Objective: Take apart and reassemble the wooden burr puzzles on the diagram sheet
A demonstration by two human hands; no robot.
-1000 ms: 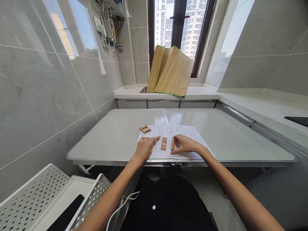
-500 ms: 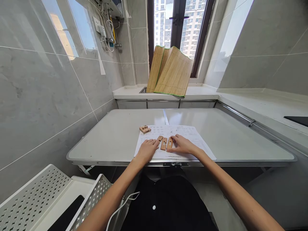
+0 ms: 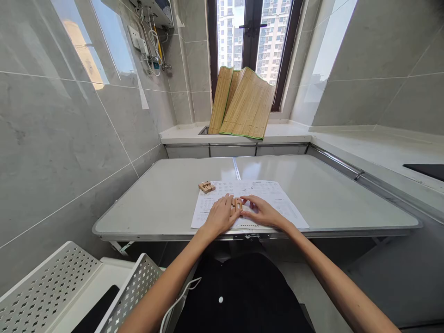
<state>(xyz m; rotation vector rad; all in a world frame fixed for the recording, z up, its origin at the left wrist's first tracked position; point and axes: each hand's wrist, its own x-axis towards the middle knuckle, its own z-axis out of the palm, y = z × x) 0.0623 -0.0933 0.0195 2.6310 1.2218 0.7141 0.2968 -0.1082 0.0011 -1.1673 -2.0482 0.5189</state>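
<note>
Your fingers came first: the left hand [image 3: 219, 216] and the right hand [image 3: 262, 212] lay flat with fingers close together, and they pressed the small wood pieces [image 3: 237, 204] between them on the paper sheet [image 3: 277, 196]. I could not tell if any finger really gripped a piece. To do this well, you needed to push both sides evenly and keep the pieces flat on the sheet, so they would not tip or slide apart. I could see about two pieces between your hands, though your fingers hid some. One more block cluster [image 3: 206, 187] sat near, up and left. There was one sheet on one table [image 3: 347, 194].
</note>
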